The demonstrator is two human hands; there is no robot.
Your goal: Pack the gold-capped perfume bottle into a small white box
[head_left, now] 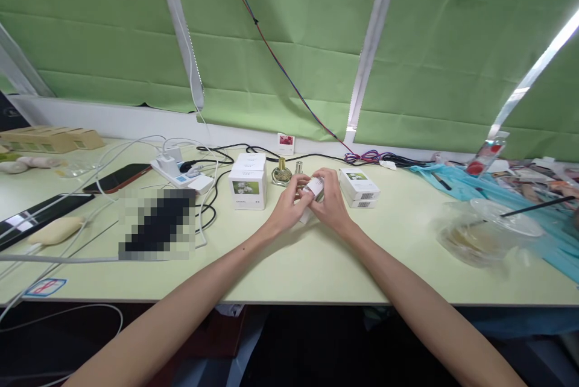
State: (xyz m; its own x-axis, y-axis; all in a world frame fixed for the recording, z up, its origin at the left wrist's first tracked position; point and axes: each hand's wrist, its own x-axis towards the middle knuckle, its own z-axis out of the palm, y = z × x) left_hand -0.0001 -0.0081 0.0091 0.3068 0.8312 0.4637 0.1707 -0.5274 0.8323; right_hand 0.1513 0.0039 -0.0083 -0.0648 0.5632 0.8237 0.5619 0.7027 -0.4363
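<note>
Both my hands are closed round a small white box (315,185), tilted above the middle of the table. My left hand (292,201) grips its left side, and my right hand (331,201) has fingers curled over the top and right. Part of the box is hidden by my fingers. Just behind my left hand stand a round glass bottle with a gold cap (282,173) and a slimmer bottle with a silver cap (299,167). White boxes with a flower picture (247,191) stand in a row to the left. Two flat white boxes (359,185) lie stacked to the right.
A power strip (178,173) with tangled cables, phones (117,178) and a beige oval case (55,231) lie on the left. On the right are a clear plastic cup with a black straw (479,239), a blue plastic sheet (446,181) and a clear bottle (487,155).
</note>
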